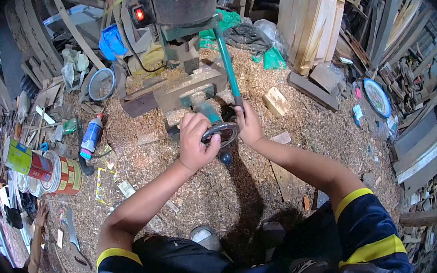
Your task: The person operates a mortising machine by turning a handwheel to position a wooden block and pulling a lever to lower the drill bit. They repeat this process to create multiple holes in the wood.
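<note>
Nearest me, my left hand (196, 140) is curled shut around the rim of a metal handwheel (224, 129), which sits low at the machine's front, just above a dark knob (226, 157). My right hand (250, 126) is closed on the lower end of the green lever (227, 66). I judge the wheel rigid and heavy, possibly dust-slick, best gripped on its rim. Beyond stands the woodworking machine (183, 7) on sawdust (304, 138).

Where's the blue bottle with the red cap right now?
In the head view, the blue bottle lies on the sawdust on the left side, between the stacked tins and the machine's base, left of the left hand on the handwheel.
</note>
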`<state>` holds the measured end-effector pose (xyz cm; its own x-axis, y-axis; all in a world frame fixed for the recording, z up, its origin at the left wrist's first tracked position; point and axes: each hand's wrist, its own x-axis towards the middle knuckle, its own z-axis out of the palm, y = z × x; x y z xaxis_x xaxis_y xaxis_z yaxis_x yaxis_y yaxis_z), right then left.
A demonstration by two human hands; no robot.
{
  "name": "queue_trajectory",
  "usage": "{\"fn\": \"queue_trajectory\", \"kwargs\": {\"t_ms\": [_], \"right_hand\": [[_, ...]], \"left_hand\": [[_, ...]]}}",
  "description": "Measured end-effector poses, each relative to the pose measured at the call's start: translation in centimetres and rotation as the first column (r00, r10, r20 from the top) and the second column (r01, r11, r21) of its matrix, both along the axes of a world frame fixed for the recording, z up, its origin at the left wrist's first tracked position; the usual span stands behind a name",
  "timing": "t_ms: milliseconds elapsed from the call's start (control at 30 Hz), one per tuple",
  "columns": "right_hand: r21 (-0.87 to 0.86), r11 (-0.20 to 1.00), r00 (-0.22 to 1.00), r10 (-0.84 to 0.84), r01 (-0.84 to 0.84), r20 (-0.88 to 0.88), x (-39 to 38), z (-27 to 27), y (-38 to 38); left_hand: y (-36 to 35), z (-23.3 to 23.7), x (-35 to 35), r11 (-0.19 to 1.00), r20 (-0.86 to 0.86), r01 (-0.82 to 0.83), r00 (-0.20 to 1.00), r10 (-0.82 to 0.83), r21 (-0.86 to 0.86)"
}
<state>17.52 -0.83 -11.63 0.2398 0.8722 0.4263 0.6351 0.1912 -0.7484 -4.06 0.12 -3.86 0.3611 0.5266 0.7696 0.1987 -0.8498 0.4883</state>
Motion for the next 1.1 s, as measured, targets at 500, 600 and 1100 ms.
{"fn": "queue_trajectory", "kwargs": {"t_ms": [500,600,1100], "right_hand": [[-0.394,0.891,0.97,0.167,-0.225,-0.174,2.2,19.9,-7.5],[-0.27,0.928,0.962,0.273,-0.256,0.028,3.6,30.2,-7.0],[0.466,0.275,0.094,0.922,-0.841,-0.375,4.1,46.3,1.5]], "left_hand": [[-1.0,0.9,-0.8,1.0,-0.12,-0.012,0.993,0.009,-0.021],[-1.5,0.7,-0.9,0.999,-0.159,-0.039,0.987,0.033,-0.03],[-7.8,1.0,0.2,0.87,-0.389,-0.335,0.902,0.186,-0.362]]}}
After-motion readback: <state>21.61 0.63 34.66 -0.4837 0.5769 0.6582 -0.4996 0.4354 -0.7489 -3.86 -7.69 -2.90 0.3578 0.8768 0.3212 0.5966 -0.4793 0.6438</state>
